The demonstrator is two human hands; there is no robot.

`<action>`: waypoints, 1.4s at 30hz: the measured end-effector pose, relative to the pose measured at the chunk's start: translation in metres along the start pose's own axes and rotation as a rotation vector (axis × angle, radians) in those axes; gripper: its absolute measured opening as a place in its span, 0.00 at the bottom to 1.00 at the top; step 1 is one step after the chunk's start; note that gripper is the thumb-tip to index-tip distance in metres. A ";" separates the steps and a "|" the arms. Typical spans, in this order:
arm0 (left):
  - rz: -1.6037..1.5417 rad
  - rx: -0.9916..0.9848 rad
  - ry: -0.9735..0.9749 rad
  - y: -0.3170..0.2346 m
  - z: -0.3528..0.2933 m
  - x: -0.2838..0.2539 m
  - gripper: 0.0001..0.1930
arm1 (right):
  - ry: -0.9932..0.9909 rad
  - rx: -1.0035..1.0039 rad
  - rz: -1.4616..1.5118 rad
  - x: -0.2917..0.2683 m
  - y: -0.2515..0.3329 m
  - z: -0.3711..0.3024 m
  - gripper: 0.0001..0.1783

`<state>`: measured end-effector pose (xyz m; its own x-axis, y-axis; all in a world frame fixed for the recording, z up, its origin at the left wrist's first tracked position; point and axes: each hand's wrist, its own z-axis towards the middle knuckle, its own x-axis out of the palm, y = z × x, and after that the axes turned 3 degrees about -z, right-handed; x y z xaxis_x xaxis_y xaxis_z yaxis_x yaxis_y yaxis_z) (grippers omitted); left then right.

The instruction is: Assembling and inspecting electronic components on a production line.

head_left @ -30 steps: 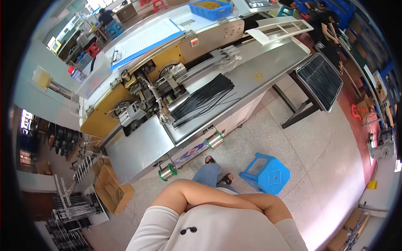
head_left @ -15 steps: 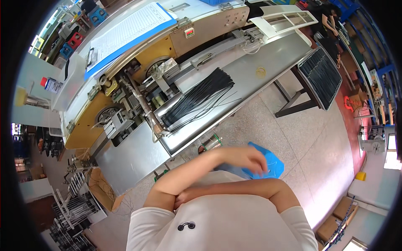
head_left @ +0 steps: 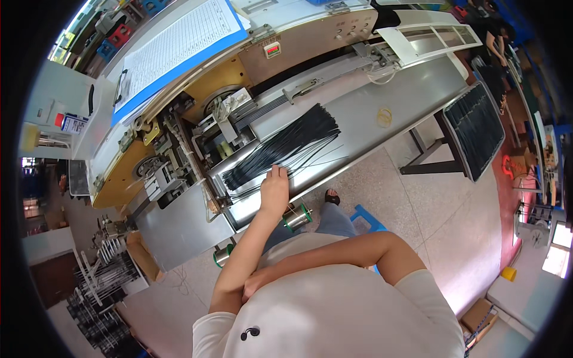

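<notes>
A bundle of thin black wires lies slantwise on the metal tray of a machine, several strands straying along its near side. Reaching up to that near edge, my left hand has its fingers together and bent down, closed on the loose wires. How many strands are in the fingers is hidden. My right hand is tucked against my left arm near the elbow, its fingers curled and partly covered, with no object visible in it.
Machine parts flank the tray's left end. A blue clipboard with a paper sheet lies on top. Wire spools hang below the front edge. Near my legs stands a blue stool; right of the tray, a rack holds more black wires.
My left hand has swung from the right, in front of my body, up and left onto the near edge of the wires. The right hand has stayed tucked by my left arm.
</notes>
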<state>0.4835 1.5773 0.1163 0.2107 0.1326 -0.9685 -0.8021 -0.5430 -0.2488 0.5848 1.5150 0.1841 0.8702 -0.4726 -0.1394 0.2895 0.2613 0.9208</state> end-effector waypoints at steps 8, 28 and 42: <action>-0.040 -0.089 -0.173 0.002 0.032 0.018 0.03 | 0.058 0.155 0.031 -0.014 0.034 -0.029 0.19; 0.003 -0.096 -0.184 0.012 0.055 0.009 0.34 | 0.047 0.360 -0.020 -0.020 0.052 -0.052 0.16; -0.235 0.028 -0.279 -0.011 0.005 0.007 0.21 | 0.029 0.262 -0.157 -0.014 0.037 -0.045 0.13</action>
<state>0.4908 1.5884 0.1122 0.2339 0.4743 -0.8487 -0.7653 -0.4486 -0.4616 0.6016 1.5694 0.2040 0.8348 -0.4652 -0.2945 0.3119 -0.0412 0.9492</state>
